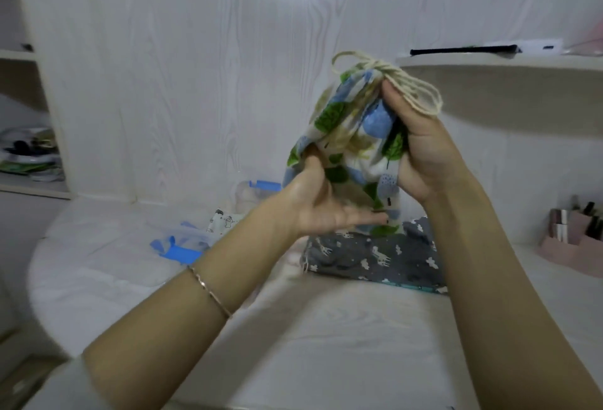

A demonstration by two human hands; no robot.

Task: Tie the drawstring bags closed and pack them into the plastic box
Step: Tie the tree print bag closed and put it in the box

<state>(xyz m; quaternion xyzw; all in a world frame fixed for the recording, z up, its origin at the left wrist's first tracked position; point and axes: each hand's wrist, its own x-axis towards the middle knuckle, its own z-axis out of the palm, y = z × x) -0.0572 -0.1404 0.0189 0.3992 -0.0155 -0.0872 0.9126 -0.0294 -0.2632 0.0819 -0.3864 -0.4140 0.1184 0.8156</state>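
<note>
Cord (385,83) is looping out of the gathered mouth of the leaf-print bag (352,135), which both hands are holding up in the air over the middle of the bench (326,328). The right hand (421,155) is wrapping its fingers round the bag's upper side, just below the gathered neck. The left hand (319,207) is lying with fingers stretched flat along the lower part and its thumb pushing into a fold of cloth. The mouth is looking drawn shut, though I cannot tell whether a knot is sitting in the cord. A grey bag (375,256) is lying flat on the bench directly beneath; whether it is tied is not showing. Toward the far edge the plastic box (257,191) is standing, with a white printed bag (222,222) beside or partly in it; blur is hiding which. Packing, by my judgement, is only beginning: this bag is about ready to go in, and the grey one is waiting.
</note>
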